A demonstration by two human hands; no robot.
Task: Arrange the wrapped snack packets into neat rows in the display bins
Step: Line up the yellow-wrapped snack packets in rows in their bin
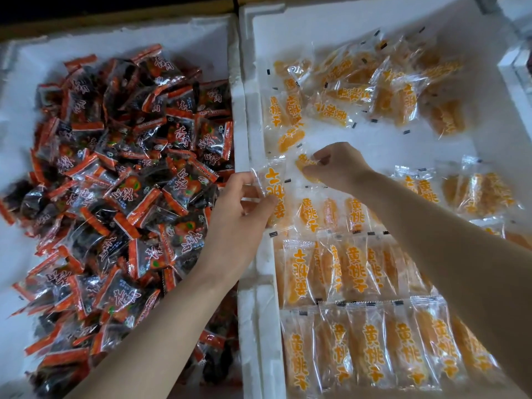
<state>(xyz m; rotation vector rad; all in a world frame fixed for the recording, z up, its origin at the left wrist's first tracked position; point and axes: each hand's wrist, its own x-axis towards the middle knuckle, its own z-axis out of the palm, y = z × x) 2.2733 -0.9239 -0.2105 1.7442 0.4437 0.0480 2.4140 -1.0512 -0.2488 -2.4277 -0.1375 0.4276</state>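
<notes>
Two white foam bins stand side by side. The right bin (288, 30) holds clear packets of orange dried fruit. Near me these lie in neat rows (359, 335); at the far end they form a loose heap (374, 90). My left hand (239, 217) pinches one orange packet (270, 180) at the bin's left wall, held upright. My right hand (336, 165) pinches another orange packet (302, 164) just beyond the rows; my fingers cover much of it. The left bin (17, 82) is piled with black-and-red packets (129, 182).
A foam divider wall (239, 110) separates the two bins. Bare white floor shows in the middle of the right bin (388, 145). Another white foam box edge (515, 70) sits at the far right. A dark shelf edge runs along the top left.
</notes>
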